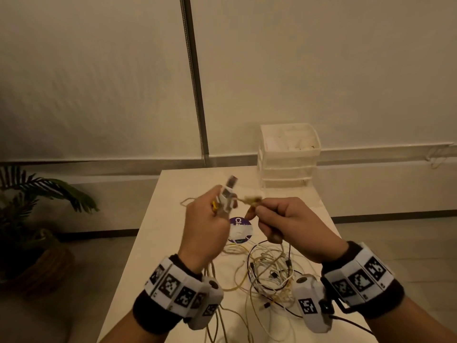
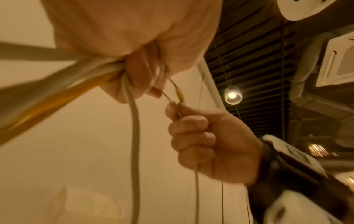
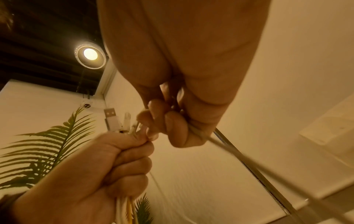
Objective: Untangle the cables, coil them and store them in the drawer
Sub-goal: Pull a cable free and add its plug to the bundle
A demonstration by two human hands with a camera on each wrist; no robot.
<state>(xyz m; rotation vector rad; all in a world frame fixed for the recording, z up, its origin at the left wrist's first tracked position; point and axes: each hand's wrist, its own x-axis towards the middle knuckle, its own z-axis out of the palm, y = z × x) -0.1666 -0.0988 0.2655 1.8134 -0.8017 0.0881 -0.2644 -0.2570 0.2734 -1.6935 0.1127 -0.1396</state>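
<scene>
Cables [image 1: 267,271] lie tangled on the pale surface [image 1: 173,189] by a drawer unit [image 1: 288,154]. Left hand [image 1: 207,224] clenches several plug ends [image 1: 228,194]; right hand [image 1: 291,226] pinches one thin cable end [image 2: 180,95]. Only the wrist views show ceiling lamps [image 3: 90,55].

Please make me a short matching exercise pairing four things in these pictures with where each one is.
Things:
1. white USB plugs
2. white plastic drawer unit
3. round purple-and-white sticker
4. tangled pile of thin white and black cables

Places:
A. flat on the pale table, below the raised hands
B. far right corner of the table
C. sticking up from the left hand
D. table's near part, between the wrists

Pairs: 1-C, 2-B, 3-A, 4-D
</scene>
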